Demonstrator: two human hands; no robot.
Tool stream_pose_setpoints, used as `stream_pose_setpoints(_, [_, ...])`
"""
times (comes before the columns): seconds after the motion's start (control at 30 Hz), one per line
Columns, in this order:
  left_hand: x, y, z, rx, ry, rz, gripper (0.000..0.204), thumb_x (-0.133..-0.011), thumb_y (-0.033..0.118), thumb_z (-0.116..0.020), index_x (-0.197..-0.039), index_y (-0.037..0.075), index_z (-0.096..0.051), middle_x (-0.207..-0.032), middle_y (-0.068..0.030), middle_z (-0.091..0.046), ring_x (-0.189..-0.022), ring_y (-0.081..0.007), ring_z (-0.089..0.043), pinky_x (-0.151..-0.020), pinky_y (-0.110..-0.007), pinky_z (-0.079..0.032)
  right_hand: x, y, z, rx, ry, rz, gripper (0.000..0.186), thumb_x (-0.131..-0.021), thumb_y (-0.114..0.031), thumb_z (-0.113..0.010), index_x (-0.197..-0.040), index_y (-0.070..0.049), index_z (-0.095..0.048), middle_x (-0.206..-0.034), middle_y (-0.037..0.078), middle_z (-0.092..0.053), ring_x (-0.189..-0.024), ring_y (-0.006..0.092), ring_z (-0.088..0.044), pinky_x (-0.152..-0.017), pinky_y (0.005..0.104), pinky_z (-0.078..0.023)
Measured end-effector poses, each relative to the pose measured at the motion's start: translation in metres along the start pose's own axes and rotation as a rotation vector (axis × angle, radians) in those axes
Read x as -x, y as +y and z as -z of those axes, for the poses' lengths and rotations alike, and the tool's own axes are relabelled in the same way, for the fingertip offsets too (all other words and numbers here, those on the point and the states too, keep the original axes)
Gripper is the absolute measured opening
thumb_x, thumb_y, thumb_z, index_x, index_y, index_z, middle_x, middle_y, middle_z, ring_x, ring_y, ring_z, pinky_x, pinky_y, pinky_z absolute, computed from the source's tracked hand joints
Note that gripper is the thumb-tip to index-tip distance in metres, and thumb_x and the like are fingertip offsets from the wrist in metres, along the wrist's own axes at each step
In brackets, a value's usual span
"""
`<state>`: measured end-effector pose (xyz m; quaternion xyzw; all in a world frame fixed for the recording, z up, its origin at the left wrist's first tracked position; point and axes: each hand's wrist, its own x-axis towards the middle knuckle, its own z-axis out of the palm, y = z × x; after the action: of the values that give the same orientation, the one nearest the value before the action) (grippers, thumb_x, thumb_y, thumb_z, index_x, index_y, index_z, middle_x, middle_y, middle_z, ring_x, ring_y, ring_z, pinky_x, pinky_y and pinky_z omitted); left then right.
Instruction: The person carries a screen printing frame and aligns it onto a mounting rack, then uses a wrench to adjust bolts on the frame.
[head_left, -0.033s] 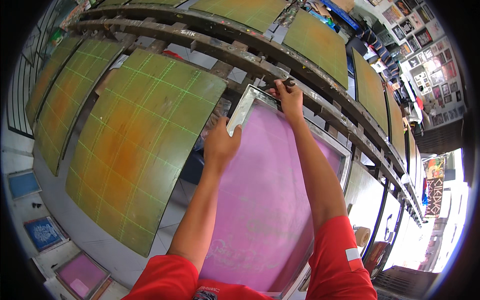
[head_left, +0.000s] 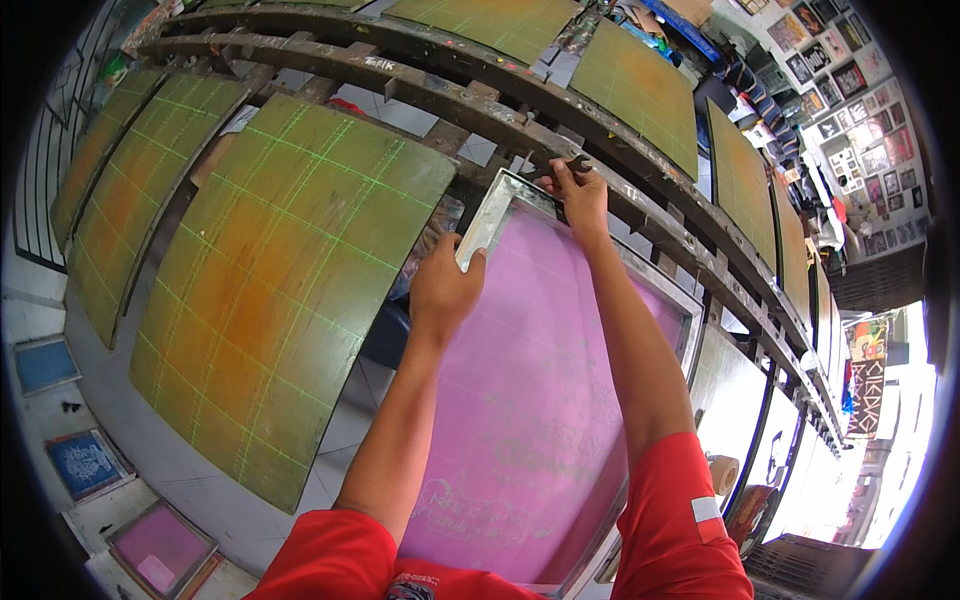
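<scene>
In front of me lies a silk-screen frame [head_left: 487, 222] of pale metal, stretched with pink-purple mesh [head_left: 520, 350] that carries faint lettering-like marks. My left hand [head_left: 447, 283] is closed on the frame's left side near its far corner, thumb on top and fingers over the outer edge. Beyond the frame's far edge, my right hand [head_left: 580, 200] pinches a small dark wrench [head_left: 577, 162] beside the metal rail. The wrench's open jaw shows past the fingertips; what its other end touches is hidden by the hand.
Long dark metal rails [head_left: 470, 98] run across behind the frame. A green-and-orange printing board [head_left: 270, 290] with bright grid lines stands to the left, with more boards beyond. Smaller screens, including a blue one [head_left: 85, 465], lie at lower left. A tape roll [head_left: 723, 474] sits at right.
</scene>
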<state>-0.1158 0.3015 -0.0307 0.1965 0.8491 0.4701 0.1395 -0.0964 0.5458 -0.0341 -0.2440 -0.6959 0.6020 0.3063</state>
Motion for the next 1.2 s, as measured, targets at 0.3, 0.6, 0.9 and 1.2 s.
stream_pose_setpoints(0.3, [0.000, 0.001, -0.005, 0.037, 0.031, 0.036, 0.040, -0.088, 0.031, -0.060, -0.114, 0.001, -0.056, -0.105, -0.0254, -0.065, -0.099, -0.0418, -0.062, -0.085, -0.047, -0.047, -0.037, -0.039, -0.035, 0.849, -0.142, 0.256, 0.040, -0.085, -0.035, -0.069, -0.074, 0.004, -0.064, -0.071, 0.021, -0.065, -0.065, 0.0363, -0.064, -0.065, 0.0452, -0.048])
stream_pose_setpoints(0.6, [-0.002, 0.007, -0.003, -0.125, -0.017, 0.039, 0.048, -0.090, 0.035, -0.057, -0.122, -0.001, -0.052, -0.115, -0.0246, -0.062, -0.106, -0.0413, -0.059, -0.089, -0.047, -0.046, -0.040, -0.058, -0.038, 0.909, -0.289, 0.437, 0.034, -0.084, -0.034, -0.068, -0.084, 0.000, -0.069, -0.082, 0.022, -0.068, -0.080, 0.0381, -0.066, -0.073, 0.0465, -0.050])
stream_pose_setpoints(0.9, [-0.003, 0.006, 0.003, -0.114, -0.063, 0.049, 0.042, -0.089, 0.031, -0.058, -0.117, 0.000, -0.053, -0.110, -0.0247, -0.063, -0.101, -0.0416, -0.061, -0.086, -0.048, -0.047, -0.002, -0.030, -0.001, 0.314, 0.002, 0.017, 0.025, -0.091, -0.023, -0.066, -0.094, 0.002, -0.068, -0.073, 0.004, -0.067, -0.065, 0.0093, -0.063, -0.059, 0.0249, -0.049])
stream_pose_setpoints(1.2, [0.000, 0.000, -0.003, -0.053, 0.008, -0.019, 0.038, -0.088, 0.029, -0.059, -0.113, 0.001, -0.054, -0.105, -0.0250, -0.064, -0.098, -0.0425, -0.061, -0.084, -0.049, -0.047, 0.002, 0.005, 0.001, 0.076, 0.052, 0.035, 0.021, -0.095, -0.018, -0.062, -0.102, 0.002, -0.066, -0.084, 0.005, -0.067, -0.073, 0.0110, -0.065, -0.065, 0.0233, -0.052])
